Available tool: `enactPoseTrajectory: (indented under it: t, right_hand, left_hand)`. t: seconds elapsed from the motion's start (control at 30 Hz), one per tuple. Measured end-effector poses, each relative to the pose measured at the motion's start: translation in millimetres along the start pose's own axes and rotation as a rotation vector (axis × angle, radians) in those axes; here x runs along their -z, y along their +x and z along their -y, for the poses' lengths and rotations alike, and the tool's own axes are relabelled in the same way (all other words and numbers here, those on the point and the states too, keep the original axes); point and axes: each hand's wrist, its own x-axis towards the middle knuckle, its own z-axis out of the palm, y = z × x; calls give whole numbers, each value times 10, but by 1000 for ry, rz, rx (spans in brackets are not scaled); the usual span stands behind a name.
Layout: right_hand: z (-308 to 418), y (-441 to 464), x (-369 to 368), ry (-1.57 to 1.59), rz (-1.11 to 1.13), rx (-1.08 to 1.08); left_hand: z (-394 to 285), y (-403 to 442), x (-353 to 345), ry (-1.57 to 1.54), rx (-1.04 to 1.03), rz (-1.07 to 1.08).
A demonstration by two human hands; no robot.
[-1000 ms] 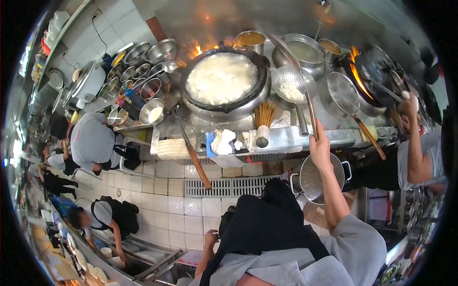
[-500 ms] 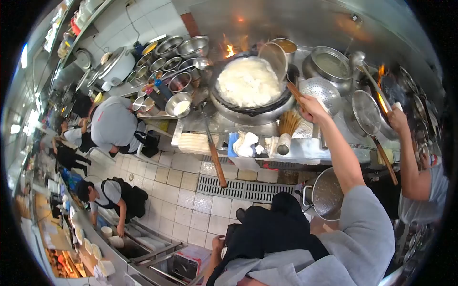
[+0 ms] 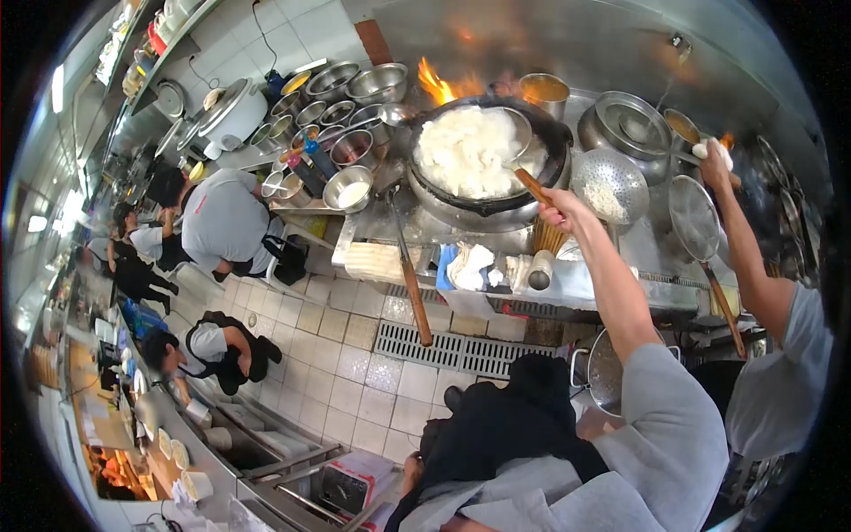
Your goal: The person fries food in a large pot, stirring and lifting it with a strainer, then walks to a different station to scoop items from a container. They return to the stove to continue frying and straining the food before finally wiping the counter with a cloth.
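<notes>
My right hand (image 3: 562, 211) is closed around the wooden handle of a round strainer (image 3: 523, 131). Its rim and part of its bowl show at the right side of a big dark wok (image 3: 564, 168); the rest is hidden in the white, frothy mass (image 3: 465, 151) filling the wok. Down by my dark apron is my left hand (image 3: 413, 468), mostly hidden, so its fingers cannot be made out. Just right of the wok lies a perforated skimmer (image 3: 610, 186) with pale bits on it. A bamboo brush (image 3: 547, 238) sits below my right wrist.
Flames (image 3: 436, 84) rise behind the wok. Steel bowls (image 3: 377, 84) crowd the back left. A long wooden-handled tool (image 3: 412, 288) juts over the counter edge. A co-worker's hand (image 3: 714, 167) grips a cloth-wrapped handle at right. A large pot (image 3: 612, 377) stands by my legs.
The strainer has gone from raised at the wok's far right edge down into the white mass. Flames behind the wok have grown. The co-worker's hand at right has moved up and leftward.
</notes>
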Motion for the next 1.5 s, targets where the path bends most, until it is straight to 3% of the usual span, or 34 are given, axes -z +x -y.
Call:
enactPoseTrajectory:
  t: [0.07,0.2,0.37,0.53,0.63,0.7,0.73,0.77,0.87,1.0,1.13,1.17,1.27,1.37,1.4,1.5]
  right_hand:
    - [-155,-33,-89,143,-45,140]
    - [-150,-176,192,187,111,80]
    - [-99,-970,-169,88,-90,295]
    - [-95,-1349,-555,-295,-278,487]
    - [-99,-1427,-784,-528,-412,564]
    - [-93,-1497,-875,-522,-430,582]
    - [-90,-1513,-889,-520,-438,591]
    - [-94,-1507,-858,-470,-407,585]
    - [-101,-1518,-718,-325,-319,557]
    - [-179,-1563,-466,-83,-239,494]
    - [-478,-1763,-149,54,-252,561]
    - [-626,-1829,-130,14,-357,664]
    - [-964,-2108,10,-224,-685,665]
    - [-1463,-1448,1019,-825,-1078,1090]
    - [-1371,-1658,726,-756,-1097,735]
    - [-1345,-1723,710,-864,-1100,674]
  left_hand:
    - [64,19,20,16,2,-8]
    - [-266,-126,269,7,35,0]
    - [-916,-367,636,-109,42,21]
    - [-611,-74,600,-196,42,74]
    - [-1241,-361,865,-11,11,70]
    - [-1022,-125,824,-172,26,131]
    - [-1222,-205,904,-254,34,161]
    - [-1469,-321,995,30,-37,118]
    - [-1011,57,836,-140,-48,177]
    - [-1540,-235,1003,-132,0,168]
    - [-1156,-11,828,-153,-44,150]
    - [-1139,-37,801,-79,-54,103]
    - [-598,171,620,49,-1,86]
    - [-578,133,566,65,-32,112]
    - [-608,106,566,69,-43,119]
    - [-814,43,657,70,-69,126]
